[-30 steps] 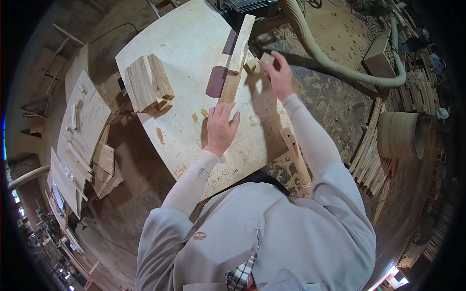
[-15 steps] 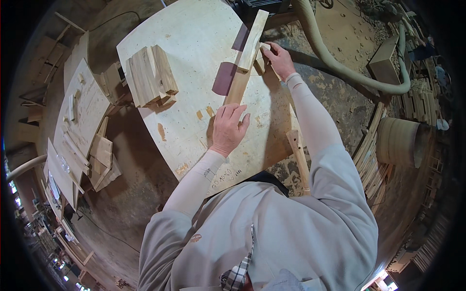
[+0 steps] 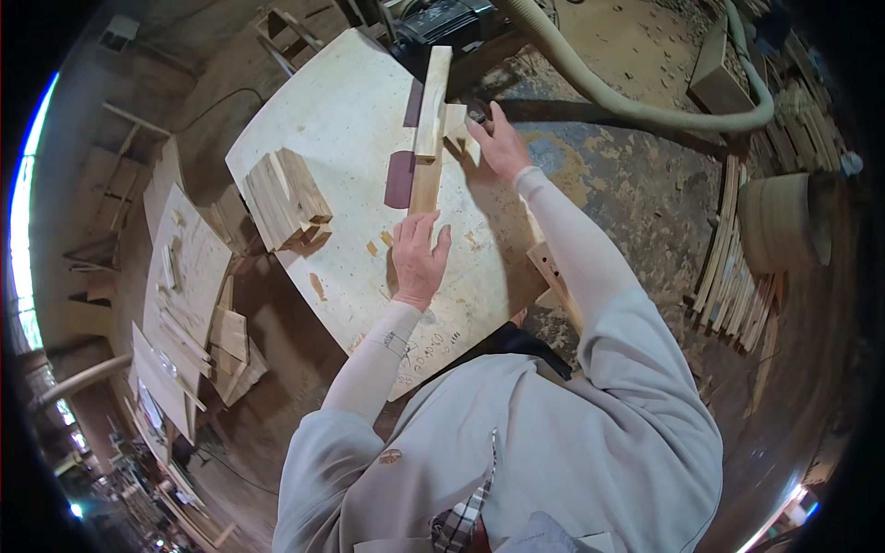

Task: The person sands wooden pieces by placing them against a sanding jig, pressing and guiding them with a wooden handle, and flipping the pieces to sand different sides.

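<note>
On the pale tabletop lies a light wooden bar (image 3: 432, 106), set on a longer wooden piece (image 3: 423, 191) with purple-brown pads (image 3: 399, 180) along its left side. My left hand (image 3: 419, 263) is open, its fingertips at the near end of the lower piece and its thumb apart. A small light wood block (image 3: 455, 120) sits against the bar's right side. Just right of it, my right hand (image 3: 502, 146) has thumb and forefinger about a small dark round thing (image 3: 477, 111), whose kind I cannot make out.
A stack of wooden blocks (image 3: 286, 203) stands on the left of the tabletop (image 3: 350, 120). Beyond the far edge is a dark motor-like machine (image 3: 447, 23). A ribbed hose (image 3: 636, 112) curves at the far right. Slotted wood (image 3: 548, 265) juts near the right edge.
My right hand has left the small block and moved to the dark round thing beside it. My left hand stays at the wooden piece's near end. The view has shifted.
</note>
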### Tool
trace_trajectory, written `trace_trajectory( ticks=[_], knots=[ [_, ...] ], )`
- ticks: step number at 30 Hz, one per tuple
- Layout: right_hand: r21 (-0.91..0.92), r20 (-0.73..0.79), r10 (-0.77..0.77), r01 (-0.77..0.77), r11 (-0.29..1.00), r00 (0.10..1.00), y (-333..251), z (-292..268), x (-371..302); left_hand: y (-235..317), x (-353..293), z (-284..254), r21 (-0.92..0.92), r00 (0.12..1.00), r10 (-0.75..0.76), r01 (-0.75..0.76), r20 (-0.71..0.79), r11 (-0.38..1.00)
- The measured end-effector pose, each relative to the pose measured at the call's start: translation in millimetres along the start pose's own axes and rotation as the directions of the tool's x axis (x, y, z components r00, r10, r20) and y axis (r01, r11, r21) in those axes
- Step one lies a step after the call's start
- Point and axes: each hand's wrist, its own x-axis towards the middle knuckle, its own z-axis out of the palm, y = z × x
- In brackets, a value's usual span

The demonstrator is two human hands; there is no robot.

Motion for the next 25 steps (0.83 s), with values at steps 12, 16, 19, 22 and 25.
trace_trajectory(
  ticks=[12,16,19,22,25],
  knots=[
    [-0.118,0.175,0.324,-0.307,0.944,0.93,69.6,-193.6,-356.4,-27.8,124.9,68.0,0.493,0.978,0.073,-0.163,0.198,0.855],
    [-0.119,0.252,0.344,-0.324,0.939,0.905,68.5,-207.8,-422.6,-29.8,126.7,74.6,0.452,0.971,0.051,-0.154,0.232,0.878],
    [-0.149,0.234,0.414,-0.389,0.909,0.88,53.9,-207.8,-419.7,-24.9,126.8,77.9,0.467,0.969,0.041,-0.155,0.244,0.87],
    [-0.214,0.217,0.42,-0.377,0.901,0.881,62.5,-204.6,-417.6,-22.6,128.6,81.8,0.476,0.969,0.022,-0.141,0.247,0.868],
    [-0.265,0.21,0.416,-0.358,0.895,0.885,70.6,-197.4,-420.0,-25.0,129.8,76.1,0.467,0.966,0.009,-0.133,0.257,0.875]
  ],
)
